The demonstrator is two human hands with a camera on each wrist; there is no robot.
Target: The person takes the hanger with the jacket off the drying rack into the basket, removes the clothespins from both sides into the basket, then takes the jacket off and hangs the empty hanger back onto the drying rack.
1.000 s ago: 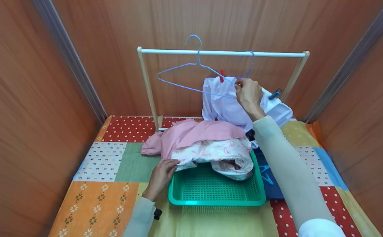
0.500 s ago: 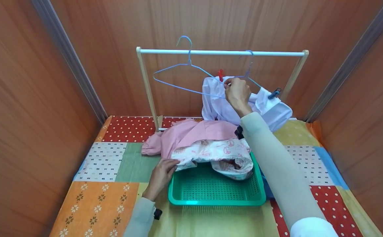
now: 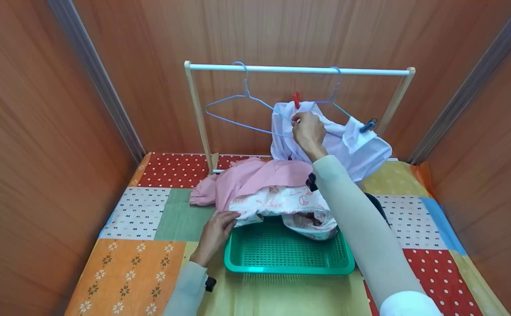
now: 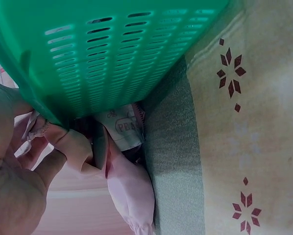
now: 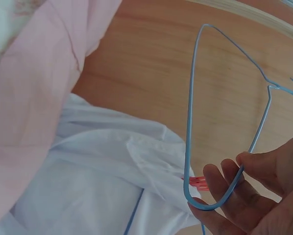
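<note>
My right hand pinches one end of a blue wire hanger between thumb and fingers. In the head view the hanger's hook meets the white rail of a small clothes rack, left of its middle. A pink garment with a white printed inner side drapes over the back of a green plastic basket. At the basket's left rim my left hand holds the edge of this garment; the left wrist view shows cloth between its thumb and fingers.
Further right on the rail, a second hanger carries a white garment, held by a red clothespin and a dark blue clip. A patchwork-patterned cloth covers the surface. Wood panels enclose three sides.
My right hand has moved the hanger left and down, its hook dropping from above the rail to rail level. The left hand has kept its place on the garment.
</note>
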